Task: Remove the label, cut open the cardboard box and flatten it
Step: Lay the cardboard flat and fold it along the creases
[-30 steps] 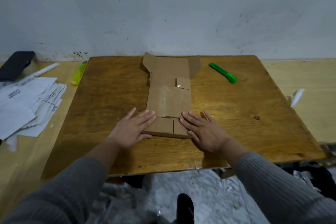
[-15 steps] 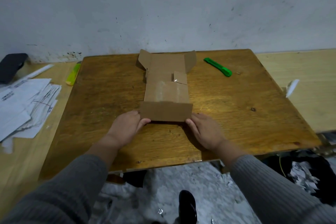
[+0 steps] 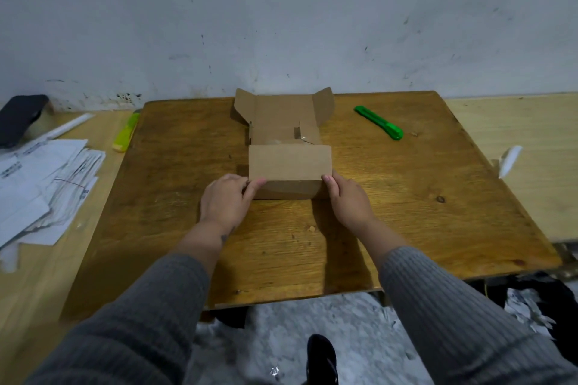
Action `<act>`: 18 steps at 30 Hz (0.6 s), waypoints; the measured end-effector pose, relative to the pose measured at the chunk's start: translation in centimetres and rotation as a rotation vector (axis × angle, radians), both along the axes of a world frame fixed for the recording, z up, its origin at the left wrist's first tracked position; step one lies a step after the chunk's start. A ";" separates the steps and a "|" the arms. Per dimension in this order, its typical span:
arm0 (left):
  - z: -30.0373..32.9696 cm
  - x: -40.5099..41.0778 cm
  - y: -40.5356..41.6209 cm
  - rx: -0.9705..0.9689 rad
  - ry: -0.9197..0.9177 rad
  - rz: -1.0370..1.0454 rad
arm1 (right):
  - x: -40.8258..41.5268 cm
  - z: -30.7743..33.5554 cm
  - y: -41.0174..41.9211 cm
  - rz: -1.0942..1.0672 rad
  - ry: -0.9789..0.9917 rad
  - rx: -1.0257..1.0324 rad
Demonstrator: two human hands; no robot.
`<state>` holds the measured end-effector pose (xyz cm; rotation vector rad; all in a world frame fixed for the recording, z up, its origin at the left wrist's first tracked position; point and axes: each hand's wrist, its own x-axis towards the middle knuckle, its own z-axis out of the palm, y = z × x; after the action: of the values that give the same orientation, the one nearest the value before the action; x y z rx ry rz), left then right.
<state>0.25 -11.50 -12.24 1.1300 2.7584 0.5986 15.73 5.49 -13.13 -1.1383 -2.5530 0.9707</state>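
From my head camera I look down on the wooden board (image 3: 406,212) that serves as my work surface, set against a scuffed white wall (image 3: 281,25). The cardboard box (image 3: 289,147) lies in the middle of the board, cut open and mostly spread out: its far flaps stand up near the wall, while the near panel is raised toward me, tilted up off the wood. My left hand (image 3: 223,201) holds the lower left corner of that raised panel, thumb on the front face and fingers curled behind it. My right hand (image 3: 347,200) holds the lower right corner the same way, thumb tip on the edge. My hands are apart, one on each side of the panel, both clamped on the cardboard. I wear grey ribbed sleeves (image 3: 453,322).

A green box cutter (image 3: 378,126) lies on the board to the right of the box, well apart from it. A yellow-green cutter (image 3: 126,132) lies just off the board's left edge on the paler table (image 3: 531,166). Farther left is a heap of white papers (image 3: 40,184), with a dark object (image 3: 20,119) behind them near the wall. A white scrap (image 3: 509,159) sits to the right of the board. Below the board's near edge I see a dark shoe (image 3: 322,359) on the floor
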 end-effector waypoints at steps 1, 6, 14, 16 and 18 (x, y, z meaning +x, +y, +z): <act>-0.1 0.0 0.2 0.023 -0.019 0.016 | -0.2 0.0 0.3 0.003 0.005 -0.008; -0.7 0.4 1.2 0.177 -0.152 0.070 | -0.8 0.4 0.7 -0.005 0.044 -0.033; -2.0 0.1 3.8 -0.025 -0.018 0.179 | -2.7 -0.5 1.6 -0.049 -0.045 0.198; -2.5 -0.3 4.2 -0.012 -0.065 0.140 | -3.2 -0.9 1.9 -0.031 -0.067 0.226; -3.0 -0.4 4.6 -0.046 -0.110 0.131 | -3.6 -1.2 2.3 -0.010 -0.086 0.222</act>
<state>-0.20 -6.94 -15.24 0.8850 2.7510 0.5893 12.10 7.81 -14.30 -1.1497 -2.6385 0.6285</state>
